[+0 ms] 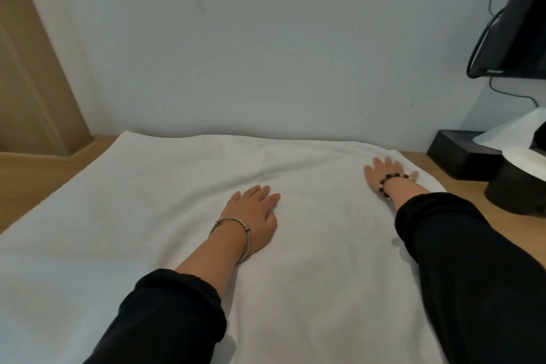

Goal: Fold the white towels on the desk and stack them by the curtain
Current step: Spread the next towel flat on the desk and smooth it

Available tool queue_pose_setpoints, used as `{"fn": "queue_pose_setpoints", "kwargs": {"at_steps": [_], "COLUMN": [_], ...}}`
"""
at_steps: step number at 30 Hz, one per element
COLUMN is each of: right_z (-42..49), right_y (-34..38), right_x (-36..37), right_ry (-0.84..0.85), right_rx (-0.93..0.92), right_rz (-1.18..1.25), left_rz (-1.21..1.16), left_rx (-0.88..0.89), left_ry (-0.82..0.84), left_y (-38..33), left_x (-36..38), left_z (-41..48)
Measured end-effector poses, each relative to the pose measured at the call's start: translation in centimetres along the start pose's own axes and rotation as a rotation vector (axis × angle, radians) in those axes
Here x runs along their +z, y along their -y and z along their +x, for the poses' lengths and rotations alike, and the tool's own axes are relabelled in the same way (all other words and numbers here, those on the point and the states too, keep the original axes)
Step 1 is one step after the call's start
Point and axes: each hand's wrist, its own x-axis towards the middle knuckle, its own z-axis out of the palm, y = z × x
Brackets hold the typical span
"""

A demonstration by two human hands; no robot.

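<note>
A white towel point(141, 216) is lying spread out over a wooden desk point(41, 177), covering most of it and running up to the pale wall point(266, 53) at the far edge. Both hands are lying open on the cloth, palms down, fingers straight and holding nothing. The left hand point(255, 219), wearing a silver bangle point(236, 235), is pressing flat near the middle of the towel, with cloth reaching out on every side of it. The right hand point(384, 173), wearing a bead bracelet point(391, 183), is resting farther away, close to the towel's far right corner, its fingertips pointing toward the wall. A shallow crease is running across the cloth between the two hands. Black sleeves are covering both forearms. To the right of the towel, a black tissue box point(461, 156) is sitting on the bare wood with a white tissue point(514, 130) sticking up from it, just beside a round black container point(517, 195). Above them a dark screen point(514, 23) is hanging with a black cable point(484, 32) looping beside it. A blurred tan panel point(32, 83) is standing at the far left.
</note>
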Motion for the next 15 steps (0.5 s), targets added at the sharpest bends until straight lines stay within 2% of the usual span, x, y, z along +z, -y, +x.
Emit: {"fn": "queue_pose_setpoints", "kwargs": {"at_steps": [2,4,8,9,13,15], "right_z": [0.4,0.5,-0.2,-0.4,-1.8,-3.1], "right_y": [-0.3,0.7,1.8,1.5,0.7,3.2], "right_x": [-0.2,-0.1,0.3,0.2,-0.8,-1.2], "right_ry": [0.013,0.016,0.008,0.001,0.061,0.058], "right_rx": [0.059,0.038,-0.161,-0.144,0.221,0.148], "right_rz": [-0.005,-0.016,-0.030,-0.031,-0.011,-0.035], "left_rz": [0.000,0.008,0.026,0.026,0.027,0.011], "left_rx": [-0.001,-0.003,-0.001,-0.003,-0.009,-0.015], "left_ry": [-0.003,-0.004,0.005,0.007,0.014,0.006], "left_y": [0.1,0.1,0.2,0.2,0.2,0.1], "left_x": [0.0,0.1,0.2,0.2,0.1,0.1], "left_z": [0.1,0.2,0.2,0.2,0.2,0.3]}}
